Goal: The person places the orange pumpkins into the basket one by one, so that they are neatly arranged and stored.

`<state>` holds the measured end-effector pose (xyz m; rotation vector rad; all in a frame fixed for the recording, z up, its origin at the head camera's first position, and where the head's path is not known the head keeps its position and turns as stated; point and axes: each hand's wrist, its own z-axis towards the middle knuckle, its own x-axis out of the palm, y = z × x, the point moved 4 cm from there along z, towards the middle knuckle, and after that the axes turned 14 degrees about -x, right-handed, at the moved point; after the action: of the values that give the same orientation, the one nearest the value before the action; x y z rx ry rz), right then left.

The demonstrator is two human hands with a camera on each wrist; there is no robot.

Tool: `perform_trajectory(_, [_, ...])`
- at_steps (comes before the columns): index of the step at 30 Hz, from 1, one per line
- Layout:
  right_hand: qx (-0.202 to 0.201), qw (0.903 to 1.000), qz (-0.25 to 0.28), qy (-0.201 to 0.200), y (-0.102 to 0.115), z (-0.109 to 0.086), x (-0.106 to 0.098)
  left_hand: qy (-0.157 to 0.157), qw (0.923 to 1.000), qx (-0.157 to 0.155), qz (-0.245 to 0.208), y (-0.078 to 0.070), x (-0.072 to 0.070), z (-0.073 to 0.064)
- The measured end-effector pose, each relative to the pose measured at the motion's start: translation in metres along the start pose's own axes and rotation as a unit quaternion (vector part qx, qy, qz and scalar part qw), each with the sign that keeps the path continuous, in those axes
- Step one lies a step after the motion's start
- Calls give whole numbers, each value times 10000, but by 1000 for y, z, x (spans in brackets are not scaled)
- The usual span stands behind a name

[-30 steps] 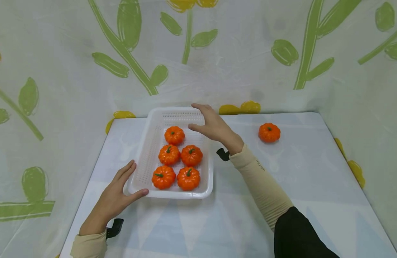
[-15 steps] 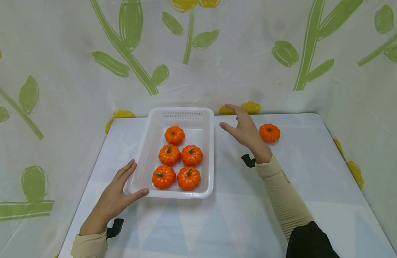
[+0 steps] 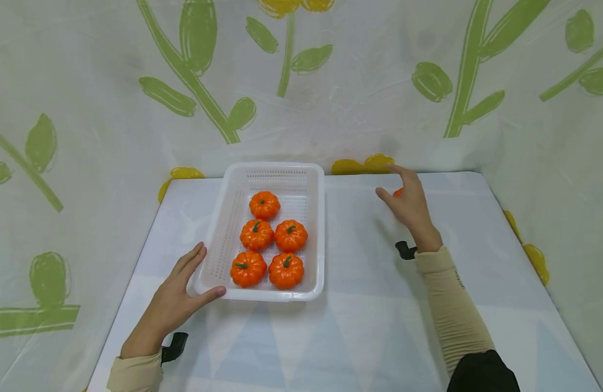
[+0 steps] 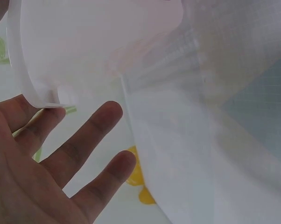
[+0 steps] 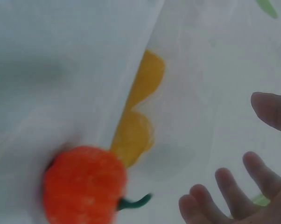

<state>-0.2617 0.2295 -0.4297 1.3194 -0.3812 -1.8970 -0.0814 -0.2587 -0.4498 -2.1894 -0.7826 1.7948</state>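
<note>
A white plastic basket (image 3: 313,245) on the table holds several small orange pumpkins (image 3: 291,236) with green stems. At its near left corner, my left hand (image 3: 171,302) rests with fingers spread and the thumb along the front rim; the left wrist view shows fingertips under the rim (image 4: 31,95). My right hand (image 3: 410,204), fingers apart and holding nothing, hovers over a lone pumpkin (image 3: 397,193) at the back right and mostly hides it in the head view. In the right wrist view that pumpkin (image 5: 84,186) sits on the table, apart from the fingers.
The table (image 3: 360,326) has a pale cloth with light blue triangles. Its back edge meets a hanging white sheet (image 3: 360,120) printed with green leaves and yellow flowers, which also runs along both sides.
My right hand has left the basket's far right corner and moved right across the table to the lone pumpkin. The left hand and the basket stay put.
</note>
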Motion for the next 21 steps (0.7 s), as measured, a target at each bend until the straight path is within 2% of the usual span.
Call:
perform_trajectory(4, [502, 9986, -114, 91, -21, -9, -4, 20, 10000, 19, -47, 0, 0, 0])
perform_trajectory(9, [872, 9956, -297, 153, -40, -21, -9, -26, 9999, 82, -72, 1, 0, -1])
perform_trajectory(16, [1436, 9868, -613, 436, -54, -31, -9, -33, 10000, 82, -20, 1, -1, -1])
perform_trajectory(21, [1634, 9819, -761, 587, -59, -34, -7, 21, 10000, 60, -7, 0, -1, -2])
